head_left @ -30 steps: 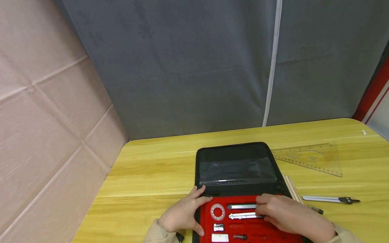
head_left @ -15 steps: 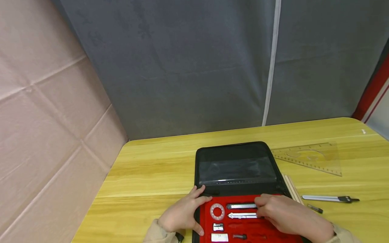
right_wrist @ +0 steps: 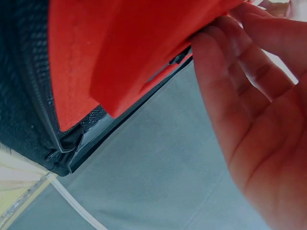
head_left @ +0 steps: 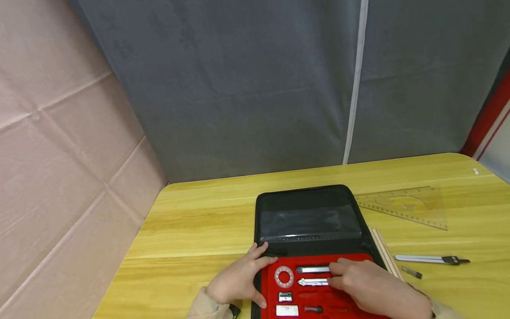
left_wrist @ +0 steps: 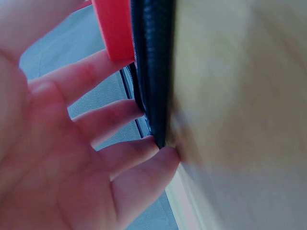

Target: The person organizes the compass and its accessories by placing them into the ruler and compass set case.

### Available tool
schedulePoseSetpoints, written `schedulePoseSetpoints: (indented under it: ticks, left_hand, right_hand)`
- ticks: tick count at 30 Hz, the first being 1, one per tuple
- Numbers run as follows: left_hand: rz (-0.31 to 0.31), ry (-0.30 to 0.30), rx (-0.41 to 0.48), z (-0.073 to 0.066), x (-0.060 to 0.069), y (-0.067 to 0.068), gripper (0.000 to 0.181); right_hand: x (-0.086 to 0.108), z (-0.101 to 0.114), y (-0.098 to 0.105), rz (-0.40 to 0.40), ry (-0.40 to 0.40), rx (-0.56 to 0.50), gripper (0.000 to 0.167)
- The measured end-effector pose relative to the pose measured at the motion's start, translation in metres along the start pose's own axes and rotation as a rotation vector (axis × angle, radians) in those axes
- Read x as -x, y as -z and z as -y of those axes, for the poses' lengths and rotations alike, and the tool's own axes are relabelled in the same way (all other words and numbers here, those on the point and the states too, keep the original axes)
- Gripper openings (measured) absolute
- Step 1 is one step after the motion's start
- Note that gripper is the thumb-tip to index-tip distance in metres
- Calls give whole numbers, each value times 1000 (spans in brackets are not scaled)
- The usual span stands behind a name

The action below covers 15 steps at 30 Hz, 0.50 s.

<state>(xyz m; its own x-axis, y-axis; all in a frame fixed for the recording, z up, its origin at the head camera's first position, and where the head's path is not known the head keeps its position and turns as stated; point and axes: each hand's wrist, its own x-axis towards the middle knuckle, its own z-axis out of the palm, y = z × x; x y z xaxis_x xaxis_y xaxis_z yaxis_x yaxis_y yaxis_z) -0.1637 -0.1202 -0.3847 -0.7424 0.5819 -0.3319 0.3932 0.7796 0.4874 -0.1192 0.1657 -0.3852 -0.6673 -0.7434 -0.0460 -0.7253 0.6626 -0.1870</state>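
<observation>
Lay open on the wooden table (head_left: 199, 221) as a black case (head_left: 303, 250), with a clear pocket (head_left: 311, 221) in the lid and a red insert (head_left: 314, 258) nearer the wearer. Rested the left hand (head_left: 241, 275) at the left edge of the case, with fingers spread wide and thumb over the insert; met the black rim with fingertips in the left wrist view. Placed the right hand (head_left: 368, 283) over the insert, with fingers bent and close together at the right ends of a ribbed metal piece (head_left: 314, 269) and a slim silver tool (head_left: 313, 282); could not tell whether pinching either. Had in the insert, further left, a pale ring (head_left: 276, 277), then below it a metal sharpener (head_left: 285, 297) and a white block (head_left: 287, 310), with a small dark piece (head_left: 313, 309) just beside. Included, right of the case, a transparent set square (head_left: 402, 206), wooden sticks (head_left: 385, 253) along the case edge, a compass (head_left: 426, 259) and a short dark cylinder (head_left: 412, 272). Ended behind in grey cloth (head_left: 247, 88).
</observation>
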Motion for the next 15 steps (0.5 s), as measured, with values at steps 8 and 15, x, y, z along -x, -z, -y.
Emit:
schedulePoseSetpoints:
  ticks: [8, 15]
  left_hand:
    - [0, 3, -1, 0, -1, -1, 77]
    - [-1, 10, 11, 1, 0, 0, 77]
  right_hand:
    - [1, -3, -1, -7, 0, -41, 29]
    - [10, -14, 8, -6, -33, -166, 20]
